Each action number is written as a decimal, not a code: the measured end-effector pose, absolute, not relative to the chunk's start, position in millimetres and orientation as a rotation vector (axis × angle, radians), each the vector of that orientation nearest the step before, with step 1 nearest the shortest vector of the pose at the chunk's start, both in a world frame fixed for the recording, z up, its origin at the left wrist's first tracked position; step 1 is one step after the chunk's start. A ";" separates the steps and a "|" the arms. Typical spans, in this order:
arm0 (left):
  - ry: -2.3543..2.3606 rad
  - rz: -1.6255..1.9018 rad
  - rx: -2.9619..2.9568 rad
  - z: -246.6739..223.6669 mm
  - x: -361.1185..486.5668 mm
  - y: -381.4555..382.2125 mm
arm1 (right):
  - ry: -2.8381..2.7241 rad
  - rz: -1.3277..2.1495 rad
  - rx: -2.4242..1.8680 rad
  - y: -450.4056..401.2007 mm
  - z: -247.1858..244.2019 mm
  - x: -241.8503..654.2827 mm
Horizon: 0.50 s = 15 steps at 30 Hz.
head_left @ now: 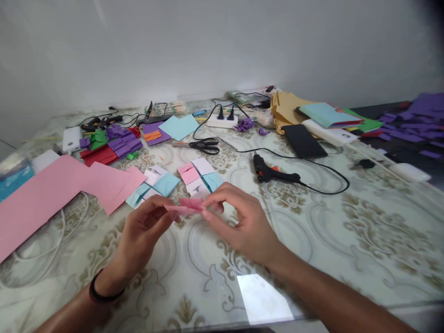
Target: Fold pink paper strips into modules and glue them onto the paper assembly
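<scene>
A folded piece of pink paper (pixel 187 208) is held above the patterned tabletop between both hands. My left hand (pixel 144 231) pinches its left end, and my right hand (pixel 243 222) pinches its right end. Just beyond the hands lies a group of folded pink, white and light blue squares (pixel 201 175). A similar group of white and light blue squares (pixel 166 183) sits to its left. Large pink sheets (pixel 45 199) spread over the left side of the table.
Black scissors (pixel 204 146) lie behind the squares. A black glue gun (pixel 274 173) with a looping cord rests at the right, near a black phone (pixel 304 141). Purple folded strips (pixel 123 143), a white power strip (pixel 222 121) and stacked coloured paper (pixel 328 114) stand farther back.
</scene>
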State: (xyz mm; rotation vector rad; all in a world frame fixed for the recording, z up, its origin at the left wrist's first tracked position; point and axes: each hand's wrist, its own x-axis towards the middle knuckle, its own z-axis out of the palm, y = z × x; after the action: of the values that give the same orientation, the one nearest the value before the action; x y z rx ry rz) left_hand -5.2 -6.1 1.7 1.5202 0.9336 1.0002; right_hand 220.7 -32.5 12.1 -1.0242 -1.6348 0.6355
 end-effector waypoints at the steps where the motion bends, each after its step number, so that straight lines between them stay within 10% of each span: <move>1: 0.908 1.014 1.490 2.0 -4.8 -6.4 | -1.645 0.570 -1.001 -31.8 11.6 221.3; 15: 0.816 0.920 1.955 9.6 -6.5 -14.5 | -1.786 0.459 -0.926 -32.2 4.0 217.1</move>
State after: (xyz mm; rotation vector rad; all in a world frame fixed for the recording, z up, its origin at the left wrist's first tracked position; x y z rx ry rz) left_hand -6.5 -14.5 9.6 1.9551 0.8159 0.9198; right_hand 217.1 -32.2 4.0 -0.9255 -1.7856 0.4588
